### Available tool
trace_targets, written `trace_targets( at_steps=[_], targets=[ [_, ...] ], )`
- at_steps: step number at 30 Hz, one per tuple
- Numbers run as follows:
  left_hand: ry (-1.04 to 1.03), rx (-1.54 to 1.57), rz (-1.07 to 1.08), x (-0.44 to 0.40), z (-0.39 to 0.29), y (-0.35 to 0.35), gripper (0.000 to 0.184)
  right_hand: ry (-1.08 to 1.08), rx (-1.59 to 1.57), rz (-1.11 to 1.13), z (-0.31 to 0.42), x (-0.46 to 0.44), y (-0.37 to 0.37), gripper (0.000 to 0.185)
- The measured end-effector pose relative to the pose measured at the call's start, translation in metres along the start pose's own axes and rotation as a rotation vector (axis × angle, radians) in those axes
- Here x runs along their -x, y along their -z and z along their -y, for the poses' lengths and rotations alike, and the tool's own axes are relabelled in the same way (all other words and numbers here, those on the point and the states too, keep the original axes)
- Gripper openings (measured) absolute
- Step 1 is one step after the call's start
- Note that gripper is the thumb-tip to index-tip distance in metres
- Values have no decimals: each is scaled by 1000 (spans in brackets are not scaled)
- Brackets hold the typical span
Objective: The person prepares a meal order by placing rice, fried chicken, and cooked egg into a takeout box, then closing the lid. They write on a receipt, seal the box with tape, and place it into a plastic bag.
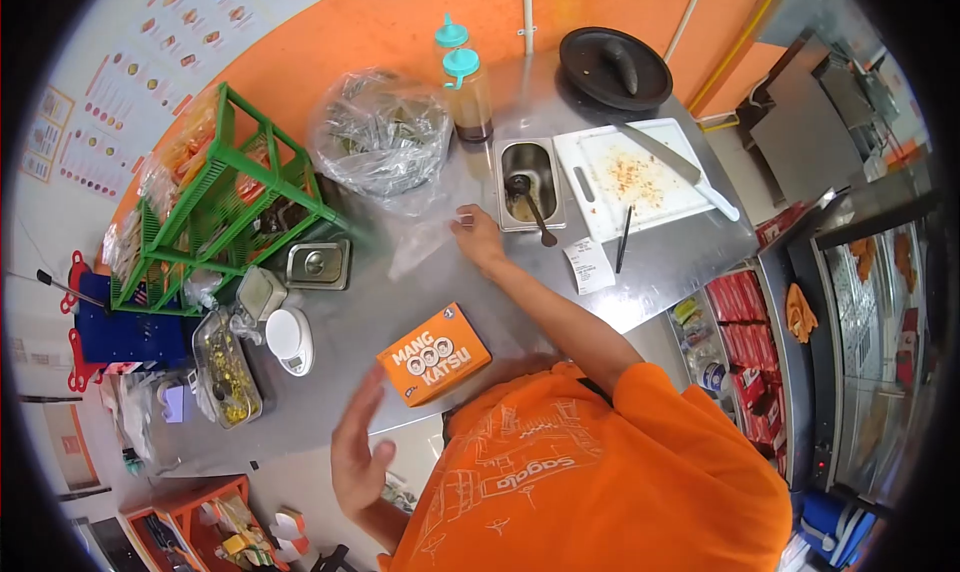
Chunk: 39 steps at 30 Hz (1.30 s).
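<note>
My right hand (478,240) reaches over the steel table with its fingers curled together, close to the loose edge of a clear plastic bag (385,137) of green leaves. What the fingertips pinch, if anything, is too small to make out. Fingers apart and nothing in it, my left hand (362,452) is raised beside the orange food box (435,355), which is closed and printed "MANG KATSU". To the right of my right hand, a steel container (505,217) holds a ladle (537,217) in brown liquid.
A crumb-strewn cutting board (590,187) carries a knife (665,157). Nearby are a receipt (590,267), a black pen (625,240), a stone mortar (580,72) and a sauce bottle (470,107). Leftward stand a green rack (215,152), a lidded tin (318,265) and a white scale (288,337).
</note>
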<state>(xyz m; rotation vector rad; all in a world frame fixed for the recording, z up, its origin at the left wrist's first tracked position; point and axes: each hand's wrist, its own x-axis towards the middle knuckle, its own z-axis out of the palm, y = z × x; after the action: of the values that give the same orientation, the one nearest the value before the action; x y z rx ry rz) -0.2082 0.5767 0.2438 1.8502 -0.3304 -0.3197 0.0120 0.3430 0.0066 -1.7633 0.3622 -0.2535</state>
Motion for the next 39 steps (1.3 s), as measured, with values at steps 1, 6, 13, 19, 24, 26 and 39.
trace_targets(
  at_steps=[1, 6, 13, 19, 24, 26, 39],
  targets=[
    [41, -102, -154, -6, 13, -8, 83, -63, -2, -49, -9, 2, 2, 40],
    [150, -951, -138, -24, 84, -47, 109, 46, 159, 701, 9, 72, 95, 70],
    [-39, -1187, 41, -35, 160, -69, 93, 757, 728, 1016, 54, 131, 106, 81],
    [-114, -1182, 129, -37, 159, -61, 83, 1030, 837, 982, 29, 131, 99, 75],
    [-227, -1245, 106, -38, 173, -56, 80, 1201, 927, 986, 23, 128, 97, 68],
    [-233, -1203, 125, -41, 170, -49, 77, 1190, 885, 988, 19, 126, 97, 65],
    [-184, -1130, 194, -41, 155, -42, 62, 444, 633, 41, -40, 123, 201, 39]
  ],
)
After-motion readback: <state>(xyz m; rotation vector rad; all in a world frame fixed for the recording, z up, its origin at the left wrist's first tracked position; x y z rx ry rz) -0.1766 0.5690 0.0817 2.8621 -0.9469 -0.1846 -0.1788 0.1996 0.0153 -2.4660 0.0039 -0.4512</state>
